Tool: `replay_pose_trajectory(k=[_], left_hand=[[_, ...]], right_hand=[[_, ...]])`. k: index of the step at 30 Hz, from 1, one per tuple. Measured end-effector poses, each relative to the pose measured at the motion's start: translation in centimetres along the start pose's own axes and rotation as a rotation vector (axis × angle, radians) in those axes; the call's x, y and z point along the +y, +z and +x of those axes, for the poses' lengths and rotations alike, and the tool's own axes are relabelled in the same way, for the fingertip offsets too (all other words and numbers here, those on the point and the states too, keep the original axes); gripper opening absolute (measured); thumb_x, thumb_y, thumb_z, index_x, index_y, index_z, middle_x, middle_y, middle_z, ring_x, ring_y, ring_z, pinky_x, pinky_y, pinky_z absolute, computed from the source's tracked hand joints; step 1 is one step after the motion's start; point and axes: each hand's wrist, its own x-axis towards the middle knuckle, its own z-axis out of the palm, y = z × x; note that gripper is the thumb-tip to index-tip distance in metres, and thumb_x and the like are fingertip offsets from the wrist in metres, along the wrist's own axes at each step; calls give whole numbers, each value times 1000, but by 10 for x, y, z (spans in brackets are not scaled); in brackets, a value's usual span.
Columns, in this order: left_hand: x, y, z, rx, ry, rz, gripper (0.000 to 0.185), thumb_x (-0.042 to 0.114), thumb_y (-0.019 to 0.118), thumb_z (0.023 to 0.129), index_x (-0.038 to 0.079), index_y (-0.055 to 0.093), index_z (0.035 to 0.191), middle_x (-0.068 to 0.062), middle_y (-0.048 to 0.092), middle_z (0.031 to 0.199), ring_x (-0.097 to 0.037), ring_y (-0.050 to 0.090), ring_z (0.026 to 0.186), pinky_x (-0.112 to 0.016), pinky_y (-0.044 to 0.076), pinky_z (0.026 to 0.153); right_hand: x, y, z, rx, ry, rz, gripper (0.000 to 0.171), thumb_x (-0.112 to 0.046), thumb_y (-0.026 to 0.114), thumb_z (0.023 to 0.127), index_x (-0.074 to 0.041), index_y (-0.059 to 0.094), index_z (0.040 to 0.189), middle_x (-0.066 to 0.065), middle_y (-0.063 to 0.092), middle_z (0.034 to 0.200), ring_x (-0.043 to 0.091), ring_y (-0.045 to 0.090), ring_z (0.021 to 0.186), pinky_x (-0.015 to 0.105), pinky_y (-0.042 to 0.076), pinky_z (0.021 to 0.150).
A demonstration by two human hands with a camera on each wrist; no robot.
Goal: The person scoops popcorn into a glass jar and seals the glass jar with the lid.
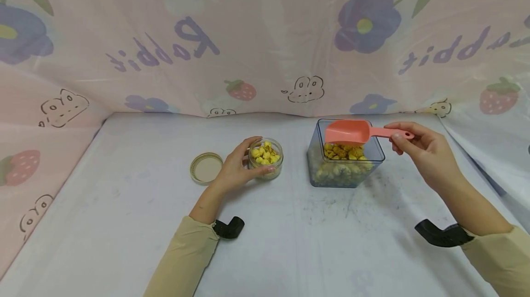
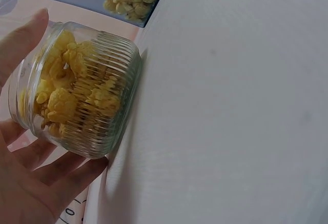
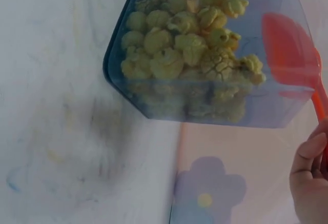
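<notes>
My left hand [image 1: 242,165] curls round a small glass jar [image 2: 84,88] standing on the table, thumb on the near side and fingers on the far side. Yellow popcorn [image 1: 265,153] fills much of the jar, which has a ribbed lower wall. To the right, a clear bluish plastic bin [image 1: 312,159] holds more popcorn [image 3: 179,49]. Over the bin's mouth is a coral-red scoop [image 1: 349,132], its handle pinched between the thumb and fingers of my right hand [image 1: 426,149]. The scoop's bowl looks to hold nothing; in the right wrist view it shows through the bin's wall.
A round jar lid [image 1: 207,168] lies on the white table cover [image 1: 290,241] just left of my left hand. Behind and at the sides hangs a pink printed cloth [image 1: 265,48]. Dark smudges mark the cover in front of the bin.
</notes>
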Motion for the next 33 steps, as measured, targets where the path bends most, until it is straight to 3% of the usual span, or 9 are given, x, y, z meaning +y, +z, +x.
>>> replay_pose_trajectory(k=[13,23,33], left_hand=[[-2,0,0,1,-12,-9,79,25,81,77,25,38,144,-8,39,148,-37,48,126,-50,43,103],[-1,0,-1,0,-10,-5,79,24,81,77,24,39,144,-8,39,148,-37,48,126,-50,43,103],[-3,0,1,6,4,4,80,27,82,77,26,38,144,-6,40,147,-35,50,124,-50,43,102]], right_hand=[[-4,3,3,-45,11,-325,20,-10,57,96,-19,64,113,-11,59,78,5,52,68,19,40,56],[-7,8,7,-89,-5,-467,22,-17,60,96,-13,62,117,-7,57,83,7,51,69,23,42,52],[-8,11,15,-169,-81,-505,24,-6,62,93,-1,62,116,-11,57,83,9,49,65,24,38,49]])
